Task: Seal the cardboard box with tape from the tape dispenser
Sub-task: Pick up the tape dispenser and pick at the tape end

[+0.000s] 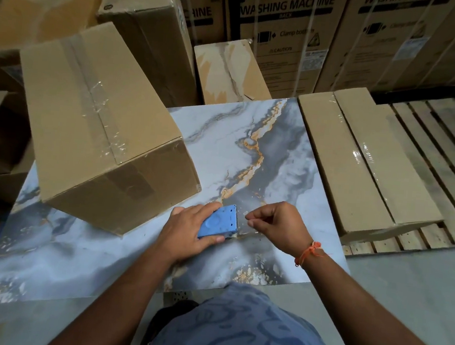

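A brown cardboard box (100, 131) lies on the marble-patterned table (250, 152), at its left side. Clear tape runs along the box's top seam and down its near face. My left hand (188, 229) grips a blue tape dispenser (218, 221) just to the right of the box's near corner. Right beside the dispenser's toothed end, my right hand (276, 226) pinches the end of clear tape between thumb and fingers. The tape itself is barely visible.
Two long flat cartons (367, 160) wrapped in film lie on a wooden pallet (443, 141) at the right. Several more cardboard boxes (145, 33) and washing machine cartons (285, 31) stand behind the table. More boxes sit at the far left.
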{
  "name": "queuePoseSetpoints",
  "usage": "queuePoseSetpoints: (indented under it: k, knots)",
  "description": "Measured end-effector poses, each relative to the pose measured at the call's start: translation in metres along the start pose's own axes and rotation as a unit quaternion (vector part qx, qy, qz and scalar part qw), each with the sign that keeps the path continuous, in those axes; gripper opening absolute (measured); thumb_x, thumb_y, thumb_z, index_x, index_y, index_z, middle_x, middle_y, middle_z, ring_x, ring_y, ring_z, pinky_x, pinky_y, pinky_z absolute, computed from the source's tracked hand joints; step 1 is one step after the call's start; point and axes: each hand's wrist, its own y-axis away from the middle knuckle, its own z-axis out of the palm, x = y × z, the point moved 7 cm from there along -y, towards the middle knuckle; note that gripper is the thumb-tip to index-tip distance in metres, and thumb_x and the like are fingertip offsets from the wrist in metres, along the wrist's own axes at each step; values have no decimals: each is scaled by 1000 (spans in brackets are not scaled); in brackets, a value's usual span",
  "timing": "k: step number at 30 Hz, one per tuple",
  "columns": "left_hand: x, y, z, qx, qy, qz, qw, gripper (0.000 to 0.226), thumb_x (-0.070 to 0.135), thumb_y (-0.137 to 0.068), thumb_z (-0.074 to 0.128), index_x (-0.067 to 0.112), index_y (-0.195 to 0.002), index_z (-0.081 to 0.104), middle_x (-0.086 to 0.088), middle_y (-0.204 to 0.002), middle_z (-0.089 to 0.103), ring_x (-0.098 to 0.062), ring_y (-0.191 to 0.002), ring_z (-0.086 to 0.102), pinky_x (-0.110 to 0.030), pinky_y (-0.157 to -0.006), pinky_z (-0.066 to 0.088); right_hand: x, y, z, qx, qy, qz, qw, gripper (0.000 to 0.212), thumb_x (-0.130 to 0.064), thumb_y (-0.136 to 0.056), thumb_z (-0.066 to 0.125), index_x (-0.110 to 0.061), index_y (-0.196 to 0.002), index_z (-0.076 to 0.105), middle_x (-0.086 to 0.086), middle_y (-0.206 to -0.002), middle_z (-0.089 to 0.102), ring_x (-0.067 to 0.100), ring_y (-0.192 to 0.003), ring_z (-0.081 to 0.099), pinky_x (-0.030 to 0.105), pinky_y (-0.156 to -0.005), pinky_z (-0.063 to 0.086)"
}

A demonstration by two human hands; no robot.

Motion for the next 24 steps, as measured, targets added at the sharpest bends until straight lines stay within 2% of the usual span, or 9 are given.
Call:
queuePoseSetpoints:
  k: [3,6,10,13,16,19,21,24]
  knots:
    - [6,-2,-3,-6,-25,3,1000,75,79,-82,50,37,-144,46,9,-132,66,-17,-119,61,-38,-92,36,2,1,-4,-4,-4,12,1000,9,-11,-85,78,-11,-93,82,2,-82,80,3,-64,71,11,-63,54]
    - [8,-3,-6,-9,-38,1,999,75,79,-82,49,38,-145,44,8,-132,66,-18,-119,62,-39,-93,37,0,0,-9,-6,-13,20,1000,9,-10,-84,78,-11,-92,82,3,-76,79,2,-59,69,15,-65,57]
    - [-7,0,-11,-23,-61,-25,998,77,82,-81,43,42,-147,39,9,-131,66,-18,-121,61,-40,-94,37,1,-3,-30,7,-34,30,999,8,-8,-83,79,-12,-89,81,-11,-65,73,-1,-56,66,13,-65,56]
    - [-11,0,-14,-40,-88,-31,995,75,81,-81,42,45,-146,35,9,-129,65,-17,-121,60,-40,-95,34,1,-4,-38,-3,-30,29,999,8,-7,-83,79,-11,-90,81,-12,-66,74,-1,-56,66,15,-67,56]
    - [-6,-2,-13,-42,-99,-42,993,71,76,-85,49,45,-146,34,11,-128,64,-16,-121,59,-41,-100,33,0,-4,-42,-9,-21,23,999,8,-7,-83,78,-10,-90,81,-16,-61,73,-3,-56,66,10,-65,54]
    - [-3,-5,-11,-49,-99,-50,993,72,76,-85,50,45,-147,34,10,-131,64,-17,-123,59,-45,-106,33,2,-3,-53,-3,-20,20,1000,9,-6,-83,79,-8,-92,81,-1,-77,79,2,-61,69,14,-68,57]
    - [1,-8,-9,-60,-100,-52,992,72,77,-84,49,46,-146,33,9,-130,64,-19,-124,59,-47,-107,32,5,-1,-61,-3,-15,18,1000,10,-5,-82,79,-7,-92,81,5,-80,79,4,-62,69,13,-68,57]
    - [10,-14,-6,-77,-110,-52,990,71,77,-83,49,47,-144,30,8,-131,63,-20,-126,58,-53,-112,30,10,2,-74,3,-3,15,1000,11,-6,-81,80,-9,-92,82,-5,-70,78,4,-61,69,15,-69,56]
